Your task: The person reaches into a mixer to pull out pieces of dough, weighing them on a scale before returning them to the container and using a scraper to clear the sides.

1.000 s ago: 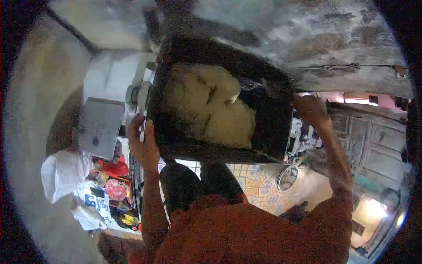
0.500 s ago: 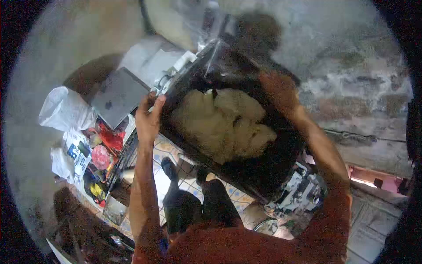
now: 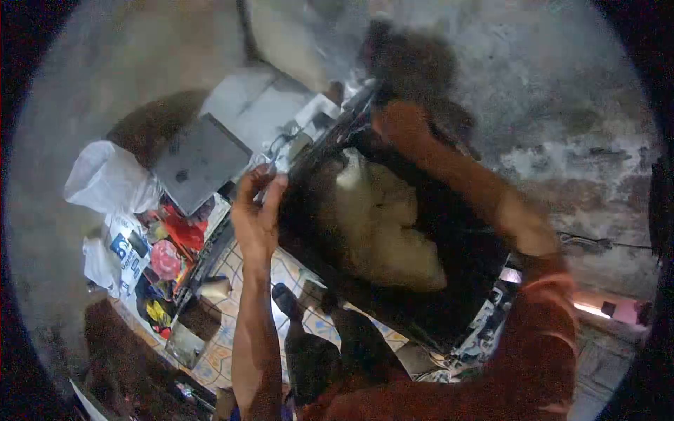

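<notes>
A large dark open box [image 3: 337, 277] sits tilted in front of me, with a pale tan, crumpled cloth-like bundle [image 3: 393, 245] inside it. My left hand [image 3: 256, 217] is at the box's left corner, thumb and fingers bent around the edge beside some small white items [image 3: 288, 144]. Across the box, my right hand [image 3: 401, 125] is closed and presses down at the far inner rim. Its fingers are in shadow, and I cannot tell what they hold.
Left of the box lie a flat grey panel [image 3: 200, 165], a white plastic bag [image 3: 109, 175] and a tray of mixed things with a red bag [image 3: 184, 228]. A grey machine part [image 3: 484, 323] is at the lower right. A rough wall [image 3: 562, 140] rises on the right.
My right hand has moved left along the far rim of the box. The view has shifted, so the box and my left hand appear further right and lower.
</notes>
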The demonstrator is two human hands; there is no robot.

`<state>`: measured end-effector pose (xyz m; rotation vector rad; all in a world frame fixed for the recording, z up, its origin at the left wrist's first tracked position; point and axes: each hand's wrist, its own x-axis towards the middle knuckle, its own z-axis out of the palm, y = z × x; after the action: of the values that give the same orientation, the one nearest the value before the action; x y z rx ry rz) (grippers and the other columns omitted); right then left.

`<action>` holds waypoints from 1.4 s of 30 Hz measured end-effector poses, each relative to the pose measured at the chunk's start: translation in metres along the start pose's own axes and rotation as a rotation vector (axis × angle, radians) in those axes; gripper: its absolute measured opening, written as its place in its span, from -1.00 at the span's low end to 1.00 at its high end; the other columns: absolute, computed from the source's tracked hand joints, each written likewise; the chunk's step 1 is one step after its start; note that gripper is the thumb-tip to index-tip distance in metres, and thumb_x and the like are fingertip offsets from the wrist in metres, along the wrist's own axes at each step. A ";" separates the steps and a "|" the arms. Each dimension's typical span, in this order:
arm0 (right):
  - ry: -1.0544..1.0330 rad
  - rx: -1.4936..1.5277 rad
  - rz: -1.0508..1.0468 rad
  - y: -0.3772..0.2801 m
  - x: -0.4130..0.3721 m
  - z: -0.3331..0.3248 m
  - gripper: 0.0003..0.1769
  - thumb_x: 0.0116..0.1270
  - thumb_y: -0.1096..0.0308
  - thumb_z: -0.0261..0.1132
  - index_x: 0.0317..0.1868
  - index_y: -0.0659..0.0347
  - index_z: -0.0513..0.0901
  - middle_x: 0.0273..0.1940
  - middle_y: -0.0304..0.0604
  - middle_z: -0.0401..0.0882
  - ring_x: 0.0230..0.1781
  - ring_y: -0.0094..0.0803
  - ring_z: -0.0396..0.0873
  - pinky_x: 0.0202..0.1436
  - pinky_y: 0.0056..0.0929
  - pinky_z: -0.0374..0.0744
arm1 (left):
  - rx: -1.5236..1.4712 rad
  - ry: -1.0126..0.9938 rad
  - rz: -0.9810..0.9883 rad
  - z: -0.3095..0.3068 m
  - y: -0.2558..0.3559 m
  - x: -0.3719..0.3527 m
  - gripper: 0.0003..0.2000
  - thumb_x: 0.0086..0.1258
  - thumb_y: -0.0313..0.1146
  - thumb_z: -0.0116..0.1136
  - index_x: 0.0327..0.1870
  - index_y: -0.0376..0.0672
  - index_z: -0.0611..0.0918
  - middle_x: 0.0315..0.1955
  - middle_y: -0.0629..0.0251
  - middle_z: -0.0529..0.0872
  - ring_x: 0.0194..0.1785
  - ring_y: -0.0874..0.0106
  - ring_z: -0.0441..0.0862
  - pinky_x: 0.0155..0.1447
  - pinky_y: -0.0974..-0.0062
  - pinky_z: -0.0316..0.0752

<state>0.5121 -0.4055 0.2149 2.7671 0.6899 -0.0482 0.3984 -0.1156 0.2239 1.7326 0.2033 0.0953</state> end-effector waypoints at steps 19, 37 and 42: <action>0.121 0.087 -0.017 -0.018 -0.052 -0.079 -0.86 0.25 0.35 0.17 -0.20 0.16 0.56 -0.44 -0.04 0.60 -0.41 -0.11 0.65 -0.32 -0.16 0.63 | 0.084 0.034 0.021 -0.003 -0.021 0.000 -0.40 0.31 0.04 0.25 0.13 -0.36 0.54 -0.13 -0.04 0.71 -0.09 0.29 0.68 0.02 0.41 0.52; -0.054 -0.004 -0.174 -0.030 -0.052 -0.102 -0.82 0.19 0.32 0.20 -0.22 0.19 0.57 -0.39 -0.06 0.65 -0.43 -0.14 0.67 -0.41 -0.16 0.63 | 0.181 0.068 -0.020 -0.003 -0.009 -0.004 -0.44 0.27 0.05 0.25 0.04 -0.32 0.60 -0.13 -0.01 0.72 -0.04 0.14 0.68 0.08 0.35 0.48; 0.211 -0.196 -0.217 0.010 -0.069 -0.117 -0.84 0.20 0.33 0.19 -0.23 0.19 0.56 -0.41 -0.04 0.62 -0.41 -0.12 0.66 -0.38 -0.12 0.64 | 0.115 0.049 -0.033 -0.003 -0.006 -0.004 -0.46 0.26 0.02 0.28 0.05 -0.28 0.60 -0.16 0.05 0.74 -0.13 0.23 0.69 0.03 0.39 0.50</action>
<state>0.4520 -0.4123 0.3365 2.5221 0.9898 0.2556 0.3936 -0.1128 0.2183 1.8419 0.2778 0.1035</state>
